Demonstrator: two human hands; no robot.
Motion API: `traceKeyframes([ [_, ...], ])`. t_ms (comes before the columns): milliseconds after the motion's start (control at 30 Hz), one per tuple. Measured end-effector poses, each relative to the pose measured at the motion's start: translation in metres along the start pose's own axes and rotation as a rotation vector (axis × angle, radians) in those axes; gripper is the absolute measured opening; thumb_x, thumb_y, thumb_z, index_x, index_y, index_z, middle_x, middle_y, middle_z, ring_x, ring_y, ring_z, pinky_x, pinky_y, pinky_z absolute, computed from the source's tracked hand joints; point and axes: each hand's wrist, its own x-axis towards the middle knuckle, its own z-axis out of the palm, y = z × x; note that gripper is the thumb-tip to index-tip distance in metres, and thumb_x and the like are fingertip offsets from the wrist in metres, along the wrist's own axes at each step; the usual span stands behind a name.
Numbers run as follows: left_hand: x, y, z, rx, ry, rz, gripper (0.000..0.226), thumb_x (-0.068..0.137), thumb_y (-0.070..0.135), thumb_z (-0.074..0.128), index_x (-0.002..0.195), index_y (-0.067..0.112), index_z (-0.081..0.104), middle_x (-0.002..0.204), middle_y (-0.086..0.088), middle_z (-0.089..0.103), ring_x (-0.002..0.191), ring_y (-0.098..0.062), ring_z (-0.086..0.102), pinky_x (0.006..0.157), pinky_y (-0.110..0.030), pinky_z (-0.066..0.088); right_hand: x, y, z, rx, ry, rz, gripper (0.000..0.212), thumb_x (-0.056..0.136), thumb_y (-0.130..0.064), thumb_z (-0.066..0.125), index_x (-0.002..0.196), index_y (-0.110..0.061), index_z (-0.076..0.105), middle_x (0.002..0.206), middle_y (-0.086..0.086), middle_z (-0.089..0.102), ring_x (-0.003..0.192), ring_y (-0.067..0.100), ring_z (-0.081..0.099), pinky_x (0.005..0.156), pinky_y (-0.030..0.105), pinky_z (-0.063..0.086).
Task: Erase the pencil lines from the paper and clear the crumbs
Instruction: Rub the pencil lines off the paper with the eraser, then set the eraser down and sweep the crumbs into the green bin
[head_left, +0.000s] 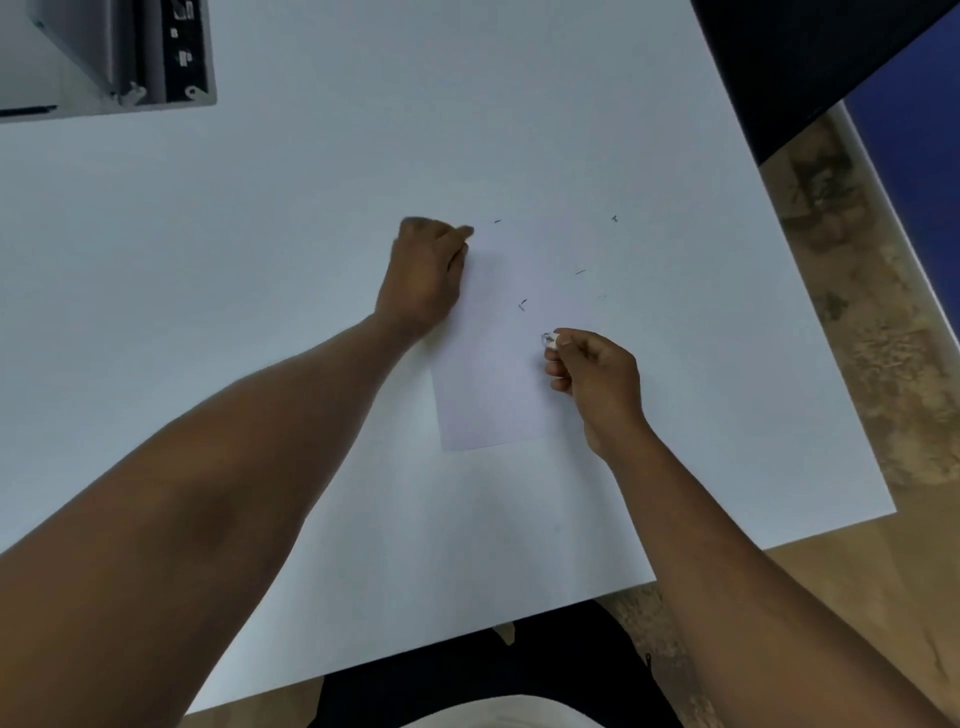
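White sheet of paper (493, 374) lying flat on the white surface (260, 234), long side running away from the viewer, its far end hard to tell from the surface. Left hand (423, 275) resting on the paper's left edge near the far corner, fingers curled under, knuckles up, pressing down on the sheet; blurred at the fingertips. Whether anything sits inside those curled fingers cannot be told. Right hand (592, 371) raised at the paper's right edge, thumb and forefinger pinching a small white eraser (550, 340) with a grey-smudged tip, other fingers curled loosely below. Eraser tip pointing left over the sheet; touching the paper or just above it cannot be told.

Dark eraser crumbs (522, 305) scattered on the paper between the two hands, more specks further off: one near (580, 272), one beyond the left hand at (497, 221), one well to the right at (614, 219). Pencil lines on the sheet too faint to make out.

Grey metal-framed device (109, 57) at the surface's far left corner. Dark panel (810, 62) over the far right corner. Mottled tan floor (893, 364) to the right, blue strip (919, 156) beyond it. Dark clothing (519, 670) below the near edge.
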Motion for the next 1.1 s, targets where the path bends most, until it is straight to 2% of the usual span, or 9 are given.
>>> traceKeyframes([
  [133, -0.013, 0.052, 0.001, -0.293, -0.045, -0.146, 0.034, 0.101, 0.020, 0.051, 0.121, 0.006, 0.073, 0.101, -0.014, 0.075, 0.097, -0.034, 0.067, 0.090, -0.035, 0.047, 0.006, -0.015, -0.006, 0.089, -0.006, 0.015, 0.009, 0.091, -0.014, 0.067, 0.097, -0.014, 0.074, 0.088, 0.005, 0.073, 0.077, 0.013, 0.067, 0.077, 0.030, 0.058],
  [267, -0.031, 0.101, 0.002, -0.573, -0.248, -0.336, 0.029, 0.104, 0.037, 0.059, 0.117, 0.017, 0.076, 0.103, -0.001, 0.077, 0.095, -0.017, 0.069, 0.094, -0.035, 0.053, 0.016, -0.027, -0.017, 0.156, 0.010, 0.005, 0.012, 0.091, -0.013, 0.068, 0.102, -0.009, 0.073, 0.087, 0.005, 0.074, 0.077, 0.014, 0.068, 0.079, 0.030, 0.059],
  [367, -0.036, 0.128, 0.009, -0.707, -0.325, -0.394, 0.027, 0.105, 0.038, 0.059, 0.096, 0.023, 0.080, 0.090, 0.009, 0.078, 0.079, -0.006, 0.068, 0.086, -0.034, 0.056, 0.021, -0.033, -0.029, 0.109, -0.004, -0.050, 0.017, 0.093, -0.014, 0.066, 0.108, -0.009, 0.072, 0.090, 0.005, 0.075, 0.079, 0.013, 0.071, 0.080, 0.030, 0.059],
  [433, -0.032, 0.144, 0.012, -0.675, -0.296, -0.409, 0.032, 0.105, 0.033, 0.059, 0.094, 0.015, 0.083, 0.093, 0.004, 0.079, 0.075, 0.000, 0.065, 0.081, -0.027, 0.052, 0.025, -0.036, -0.038, 0.049, -0.005, -0.093, 0.017, 0.093, -0.016, 0.065, 0.107, -0.011, 0.074, 0.090, 0.003, 0.076, 0.080, 0.013, 0.072, 0.082, 0.031, 0.060],
  [600, -0.018, 0.175, 0.018, -0.492, -0.177, -0.427, 0.021, 0.102, 0.024, 0.064, 0.107, 0.014, 0.082, 0.108, -0.004, 0.078, 0.104, -0.015, 0.066, 0.089, -0.027, 0.048, 0.039, -0.040, -0.064, -0.193, -0.009, -0.212, 0.015, 0.092, -0.021, 0.063, 0.085, -0.022, 0.077, 0.076, -0.002, 0.074, 0.078, 0.017, 0.071, 0.083, 0.036, 0.059],
  [767, -0.007, 0.194, 0.030, -0.445, 0.004, -0.467, 0.019, 0.098, 0.019, 0.066, 0.093, 0.013, 0.083, 0.097, 0.000, 0.079, 0.089, -0.009, 0.066, 0.077, -0.018, 0.046, 0.056, -0.050, -0.081, -0.294, 0.019, -0.278, 0.018, 0.094, -0.023, 0.062, 0.097, -0.018, 0.078, 0.076, -0.005, 0.073, 0.078, 0.013, 0.069, 0.078, 0.026, 0.054],
  [867, 0.004, 0.195, 0.037, -0.418, -0.018, -0.461, 0.031, 0.100, 0.027, 0.064, 0.081, 0.006, 0.077, 0.083, -0.004, 0.077, 0.083, -0.017, 0.069, 0.077, -0.031, 0.052, 0.070, -0.051, -0.092, -0.234, 0.061, -0.244, 0.020, 0.095, -0.020, 0.059, 0.103, -0.016, 0.076, 0.085, -0.006, 0.074, 0.078, 0.010, 0.070, 0.077, 0.026, 0.057],
  [967, 0.008, 0.195, 0.041, -0.329, -0.073, -0.393, 0.032, 0.101, 0.027, 0.063, 0.081, 0.004, 0.073, 0.077, -0.005, 0.072, 0.077, -0.023, 0.065, 0.073, -0.037, 0.052, 0.083, -0.052, -0.101, -0.164, 0.091, -0.191, 0.019, 0.096, -0.019, 0.058, 0.106, -0.014, 0.073, 0.088, -0.007, 0.074, 0.073, 0.004, 0.069, 0.066, 0.018, 0.056],
  [1100, 0.006, 0.197, 0.048, -0.298, -0.096, -0.345, 0.018, 0.100, 0.019, 0.062, 0.103, 0.010, 0.077, 0.101, -0.004, 0.077, 0.083, -0.017, 0.068, 0.082, -0.034, 0.055, 0.093, -0.053, -0.105, -0.132, 0.093, -0.177, 0.015, 0.095, -0.019, 0.059, 0.101, -0.017, 0.072, 0.086, -0.007, 0.073, 0.074, 0.008, 0.070, 0.068, 0.024, 0.057],
])
